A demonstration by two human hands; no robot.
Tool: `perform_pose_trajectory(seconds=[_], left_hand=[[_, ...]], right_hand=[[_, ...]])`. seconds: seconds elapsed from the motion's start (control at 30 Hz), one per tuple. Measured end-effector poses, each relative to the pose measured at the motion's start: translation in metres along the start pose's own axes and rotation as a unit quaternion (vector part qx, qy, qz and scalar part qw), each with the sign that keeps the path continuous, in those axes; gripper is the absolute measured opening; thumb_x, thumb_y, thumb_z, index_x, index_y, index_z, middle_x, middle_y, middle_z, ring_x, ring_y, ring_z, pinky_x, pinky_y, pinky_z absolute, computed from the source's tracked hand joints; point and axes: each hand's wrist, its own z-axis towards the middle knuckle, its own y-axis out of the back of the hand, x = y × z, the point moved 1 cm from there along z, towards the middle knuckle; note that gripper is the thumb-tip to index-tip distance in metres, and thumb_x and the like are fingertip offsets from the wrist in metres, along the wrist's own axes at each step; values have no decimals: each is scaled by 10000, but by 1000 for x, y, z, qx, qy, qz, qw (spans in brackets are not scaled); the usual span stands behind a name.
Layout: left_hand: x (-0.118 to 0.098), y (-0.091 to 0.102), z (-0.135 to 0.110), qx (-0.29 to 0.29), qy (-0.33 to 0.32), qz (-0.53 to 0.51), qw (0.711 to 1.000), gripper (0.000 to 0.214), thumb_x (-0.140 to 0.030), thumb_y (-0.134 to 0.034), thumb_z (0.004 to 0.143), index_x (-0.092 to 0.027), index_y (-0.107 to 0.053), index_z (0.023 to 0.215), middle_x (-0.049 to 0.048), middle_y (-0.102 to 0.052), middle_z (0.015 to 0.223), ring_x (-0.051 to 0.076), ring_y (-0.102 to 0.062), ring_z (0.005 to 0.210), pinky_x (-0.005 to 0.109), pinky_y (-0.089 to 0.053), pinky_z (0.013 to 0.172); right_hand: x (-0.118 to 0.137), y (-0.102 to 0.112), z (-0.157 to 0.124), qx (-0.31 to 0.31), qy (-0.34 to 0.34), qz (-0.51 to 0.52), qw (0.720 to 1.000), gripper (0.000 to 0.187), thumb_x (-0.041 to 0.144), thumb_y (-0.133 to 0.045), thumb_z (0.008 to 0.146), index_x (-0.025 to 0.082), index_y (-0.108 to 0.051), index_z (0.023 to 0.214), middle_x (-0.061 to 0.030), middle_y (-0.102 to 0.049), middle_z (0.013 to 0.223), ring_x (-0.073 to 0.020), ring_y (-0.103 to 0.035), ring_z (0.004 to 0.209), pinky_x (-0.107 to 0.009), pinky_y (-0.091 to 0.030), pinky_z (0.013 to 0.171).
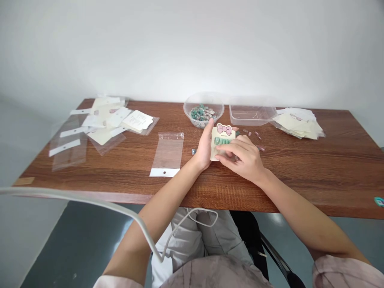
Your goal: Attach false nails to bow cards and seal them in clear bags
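The left hand [205, 146] grips the card [222, 135] by its left side, thumb along that edge and palm behind. The right hand [246, 154] is curled over the card's lower part, thumb and forefinger close together near its lower left corner; whether they pinch anything, I cannot tell. The card is held above the middle of the table [339, 172], bow at the top, a row of green nails [222, 141] below.

Both forearms cross the table's front edge. Left of the left wrist lies a clear bag [168, 154], its white strip toward that edge, and a loose nail [194, 151] sits just beside the hand. Beyond the hands, the bowl [186, 112] and tray [253, 121] stand side by side near the wall [192, 48]; pink nails [258, 135] lie scattered between tray and right hand. Bare wood stretches from the right forearm to the right edge, with the card stack [300, 126] farther back. Bags and cards [103, 122] crowd the far left.
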Motion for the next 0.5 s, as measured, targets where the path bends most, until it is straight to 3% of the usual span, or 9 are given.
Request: perform_pose_trajectory(seconds=[0.2, 0.33, 0.43, 0.5], left_hand=[[0, 0, 2, -7, -2, 1, 1000, 736, -687, -398, 966, -128, -684, 1350, 151, -807, 1041, 349, -760, 1069, 434, -634, 863], [-7, 4, 1, -16, -10, -13, 1000, 757, -707, -377, 959, -147, -665, 1380, 154, -803, 1048, 368, -761, 1072, 461, -640, 849], [-16, 11, 1, -5, -23, -19, 1000, 819, -755, -367, 931, -148, -637, 1410, 159, -797, 1030, 376, -773, 1023, 469, -644, 804], [-24, 18, 0, -9, -45, -14, 999, 870, -788, -363, 910, -131, -621, 1419, 167, -794, 1021, 371, -782, 972, 470, -644, 784]], right_hand=[[0, 1, 2, -2, -1, 21, 1000, 54, 277, -690, 978, 241, -707, 1015, 50, -586, 625, -155, -546, 601, -342, -436, 681], [-1, 10, 5, -50, -12, 51, 997, 108, 279, -694, 958, 260, -699, 1064, 41, -636, 655, -158, -558, 594, -341, -462, 646], [-8, 19, 6, -96, -50, 50, 993, 94, 200, -666, 955, 257, -707, 1017, 14, -701, 714, -157, -567, 598, -334, -468, 613], [-15, 22, 6, -94, -92, 33, 991, 82, 194, -653, 963, 251, -711, 974, -2, -724, 755, -166, -576, 629, -340, -474, 622]])
